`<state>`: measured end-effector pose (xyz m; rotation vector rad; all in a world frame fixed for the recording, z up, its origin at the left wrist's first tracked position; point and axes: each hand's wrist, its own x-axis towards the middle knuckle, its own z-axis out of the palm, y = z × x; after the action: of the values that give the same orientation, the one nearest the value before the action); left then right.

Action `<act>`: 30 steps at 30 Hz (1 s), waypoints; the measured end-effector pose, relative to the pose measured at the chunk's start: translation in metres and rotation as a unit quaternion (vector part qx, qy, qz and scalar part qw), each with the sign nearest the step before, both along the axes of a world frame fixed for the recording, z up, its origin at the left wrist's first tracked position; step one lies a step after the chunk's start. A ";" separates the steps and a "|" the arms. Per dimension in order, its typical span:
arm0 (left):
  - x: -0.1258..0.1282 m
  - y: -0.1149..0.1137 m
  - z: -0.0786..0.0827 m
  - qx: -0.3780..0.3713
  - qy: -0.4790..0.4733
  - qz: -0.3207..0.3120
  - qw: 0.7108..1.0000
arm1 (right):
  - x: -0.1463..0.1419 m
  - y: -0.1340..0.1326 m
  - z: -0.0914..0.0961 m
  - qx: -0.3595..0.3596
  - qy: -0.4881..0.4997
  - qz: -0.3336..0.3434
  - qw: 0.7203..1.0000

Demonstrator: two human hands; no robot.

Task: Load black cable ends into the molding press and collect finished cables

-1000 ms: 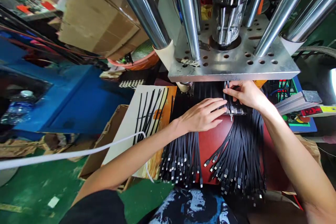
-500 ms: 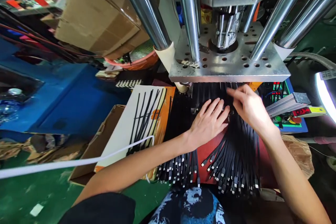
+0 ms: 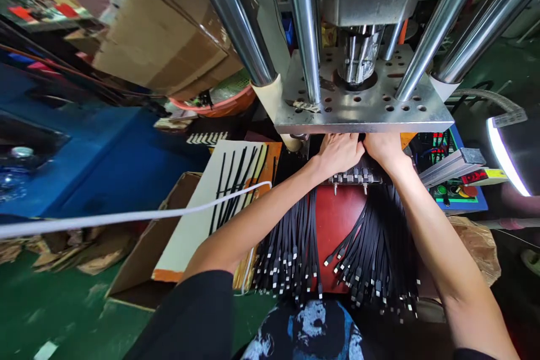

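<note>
My left hand (image 3: 341, 153) reaches under the front edge of the press's steel plate (image 3: 363, 126), its back up and its fingertips hidden. Beside it, my right hand (image 3: 385, 149) is also under the plate, with all its fingers out of sight. What either hand touches there cannot be made out. Just below them, a dark fixture (image 3: 356, 178) shows a row of metal pieces along its front. Black cables with silver USB-like plugs hang in two bundles, a left bundle (image 3: 291, 247) and a right bundle (image 3: 375, 253), over a red surface (image 3: 337, 211).
Shiny steel guide posts (image 3: 310, 28) rise around the plate. A white board with black strips (image 3: 202, 202) lies over a cardboard box (image 3: 139, 270) at left, crossed by a white cord (image 3: 139, 216). A control box (image 3: 459, 191) and a lit lamp (image 3: 508, 154) stand at right.
Both hands have moved forward, away from me, beneath the plate. The left hand was spread flat over the fixture; its front row is now uncovered. The view has shifted slightly.
</note>
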<state>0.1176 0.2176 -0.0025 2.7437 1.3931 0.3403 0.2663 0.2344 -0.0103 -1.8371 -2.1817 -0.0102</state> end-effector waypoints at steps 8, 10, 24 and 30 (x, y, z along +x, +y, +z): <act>-0.053 -0.075 0.000 0.071 -0.116 -0.038 0.990 | 0.010 -0.116 0.004 0.049 0.058 -0.018 0.997; -0.080 -0.125 -0.011 -0.004 -0.074 0.035 0.997 | 0.013 -0.186 -0.010 0.017 0.055 -0.093 0.994; -0.129 -0.165 -0.027 -0.380 -0.219 0.142 0.887 | 0.014 -0.296 -0.030 -0.123 0.403 -0.144 0.896; -0.098 -0.206 -0.028 -0.633 -0.481 0.136 0.591 | -0.051 -0.316 -0.013 -0.236 0.549 -0.005 0.802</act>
<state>0.0191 0.0118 -0.0305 0.8556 0.9631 0.4540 0.2154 -0.0812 -0.0236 -1.4074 -1.3415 1.3407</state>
